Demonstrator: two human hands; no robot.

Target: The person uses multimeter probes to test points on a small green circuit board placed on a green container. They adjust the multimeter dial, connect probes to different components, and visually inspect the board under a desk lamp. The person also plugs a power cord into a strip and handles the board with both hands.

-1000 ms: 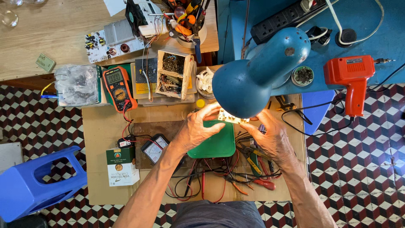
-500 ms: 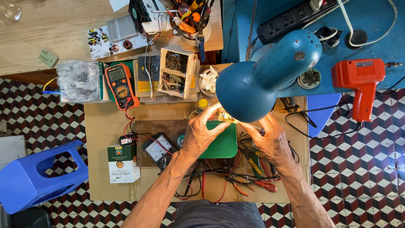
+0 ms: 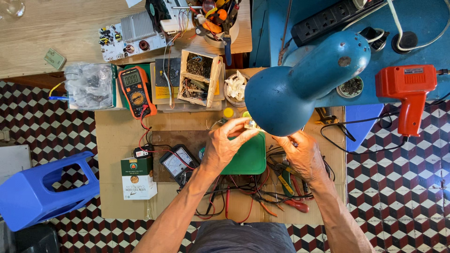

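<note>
Left hand [image 3: 226,147] is raised over the green tray [image 3: 248,161], fingers curled together and pinched on a small pale part [image 3: 252,124] held at the fingertips, directly under the rim of the blue lamp shade [image 3: 293,89]. The part is largely hidden by the fingers and the shade; its kind cannot be told.

Right hand [image 3: 303,157] sits just beside the left, below the shade's right edge, fingers bent inward and close together. Its fingertips are lost under the shade, so whether they also touch the part cannot be told.

Both hands work above a brown cardboard-covered bench [image 3: 112,136]. Under the right wrist lies a tangle of red and black leads with pliers [image 3: 286,182]. Left of the left forearm: an analogue meter [image 3: 176,164] and a small green-and-white box [image 3: 138,177]. Further back stand an orange multimeter [image 3: 136,91] and a wooden box of parts [image 3: 200,77]. A red soldering gun [image 3: 408,91] rests well apart at the right
</note>
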